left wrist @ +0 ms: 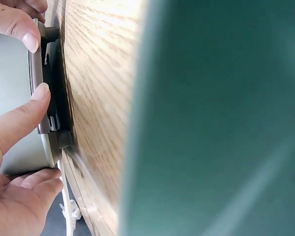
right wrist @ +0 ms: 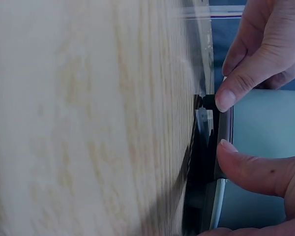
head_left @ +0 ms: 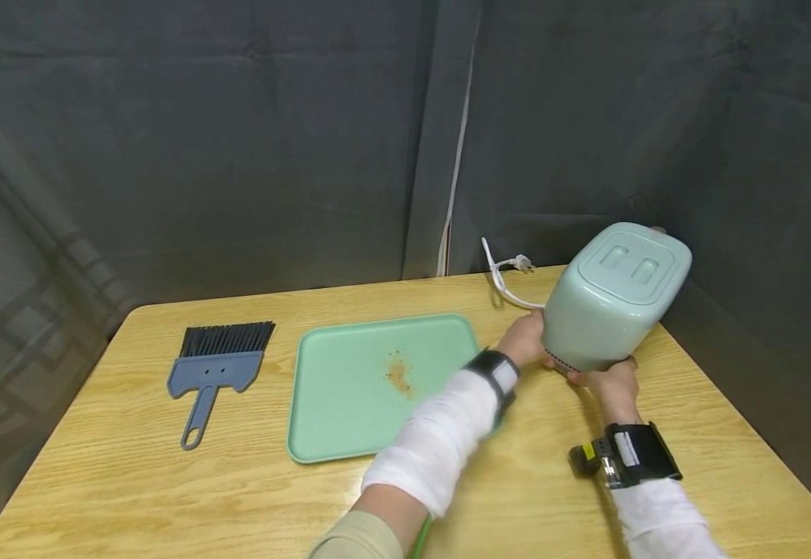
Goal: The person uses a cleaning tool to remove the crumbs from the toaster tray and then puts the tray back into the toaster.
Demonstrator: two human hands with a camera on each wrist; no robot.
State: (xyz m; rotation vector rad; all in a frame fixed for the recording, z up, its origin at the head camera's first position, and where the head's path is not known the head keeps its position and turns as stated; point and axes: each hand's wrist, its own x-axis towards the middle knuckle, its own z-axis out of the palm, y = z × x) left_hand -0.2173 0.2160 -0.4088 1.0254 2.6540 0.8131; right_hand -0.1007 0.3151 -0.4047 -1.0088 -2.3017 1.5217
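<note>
A pale green toaster (head_left: 590,334) with a closed lid stands at the right back of the table, tilted in the head view. My left hand (head_left: 525,339) grips its lower left side, the thumb on a grey strip (left wrist: 37,73) along the bottom edge and the fingers round the side. My right hand (head_left: 612,382) holds the lower right side the same way, its thumb on that strip in the right wrist view. Dark feet (left wrist: 65,138) show under the toaster, close to the tabletop; whether they touch it I cannot tell.
A green tray (head_left: 349,388) with brown crumbs (head_left: 399,374) lies mid-table, partly under my left forearm. A grey-blue hand brush (head_left: 215,369) with black bristles lies to the left. Behind the toaster runs a white cord with plug (head_left: 522,263). Dark curtains (head_left: 237,155) enclose the table.
</note>
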